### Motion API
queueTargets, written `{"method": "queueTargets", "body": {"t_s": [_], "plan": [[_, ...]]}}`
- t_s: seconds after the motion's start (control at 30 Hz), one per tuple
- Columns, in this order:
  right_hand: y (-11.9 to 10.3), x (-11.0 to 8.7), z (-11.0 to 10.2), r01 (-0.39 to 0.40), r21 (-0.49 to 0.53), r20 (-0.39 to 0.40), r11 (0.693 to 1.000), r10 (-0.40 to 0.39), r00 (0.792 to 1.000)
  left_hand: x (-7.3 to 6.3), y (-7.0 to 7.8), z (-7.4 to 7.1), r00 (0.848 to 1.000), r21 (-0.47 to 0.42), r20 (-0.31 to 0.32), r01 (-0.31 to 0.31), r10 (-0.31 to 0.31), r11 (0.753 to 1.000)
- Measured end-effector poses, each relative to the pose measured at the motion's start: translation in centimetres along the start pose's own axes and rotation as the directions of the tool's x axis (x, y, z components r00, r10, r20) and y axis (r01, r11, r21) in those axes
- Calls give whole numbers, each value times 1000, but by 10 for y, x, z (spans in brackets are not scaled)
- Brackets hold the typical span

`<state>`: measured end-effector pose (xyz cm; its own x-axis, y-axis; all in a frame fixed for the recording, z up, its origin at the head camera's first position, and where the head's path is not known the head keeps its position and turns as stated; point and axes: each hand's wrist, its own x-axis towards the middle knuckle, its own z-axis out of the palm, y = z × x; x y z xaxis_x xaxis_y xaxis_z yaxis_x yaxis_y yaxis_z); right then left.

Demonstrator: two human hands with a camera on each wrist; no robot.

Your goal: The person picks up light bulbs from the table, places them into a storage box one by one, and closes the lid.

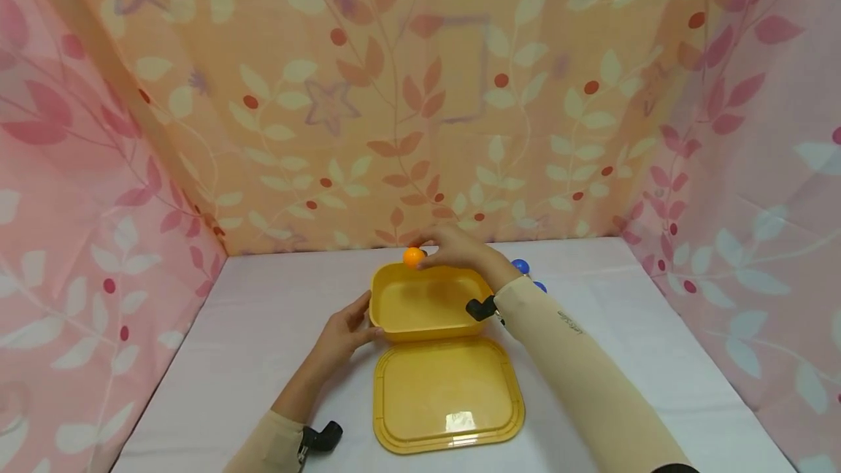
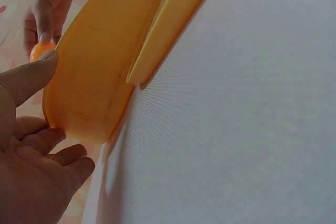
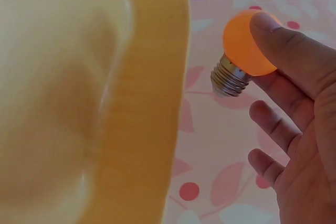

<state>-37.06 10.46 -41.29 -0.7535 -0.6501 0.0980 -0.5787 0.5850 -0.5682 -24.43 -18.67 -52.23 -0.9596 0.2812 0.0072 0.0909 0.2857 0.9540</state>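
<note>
Between thumb and fingers my right hand pinches an orange light bulb by its round globe, the silver screw base pointing down and away from the palm. It is over the far rim of a yellow plastic box, whose inside shows no items. My left hand grips the box at its near left corner, thumb at the front wall and fingers at the left end. From the left wrist, the thumb lies by the rim, with the outer fingers loosely bent.
A yellow lid lies flat on the white cloth directly in front of the box. Two blue round things sit to the right of the box, partly hidden by the right forearm. Patterned cloth walls enclose the table at the back and sides.
</note>
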Motion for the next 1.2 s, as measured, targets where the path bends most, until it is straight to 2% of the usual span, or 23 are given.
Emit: {"method": "queueTargets", "body": {"t_s": [0.13,0.3,0.5,0.67,0.83,1.07,1.2], "plan": [[-2,9,7,-24,-52,6,998,25,1000,-1,-1,-1,1000,8,1,-3,3,1000],[2,18,17,-19,-50,27,999,20,999,1,0,-2,1000,9,1,-1,1,1000],[5,24,31,-53,-45,61,998,56,997,3,-3,-2,1000,20,1,-8,8,1000],[5,30,42,3,-42,102,999,1,995,3,-5,-3,1000,27,0,-11,11,1000],[7,37,52,84,-110,123,990,-70,990,3,-4,-3,1000,33,-1,-21,21,999],[7,42,62,133,-186,143,973,-108,984,3,-2,-3,1000,35,-4,-26,26,999],[7,43,67,141,-227,164,964,-105,981,1,-2,-2,1000,43,-19,-3,4,999]]}}
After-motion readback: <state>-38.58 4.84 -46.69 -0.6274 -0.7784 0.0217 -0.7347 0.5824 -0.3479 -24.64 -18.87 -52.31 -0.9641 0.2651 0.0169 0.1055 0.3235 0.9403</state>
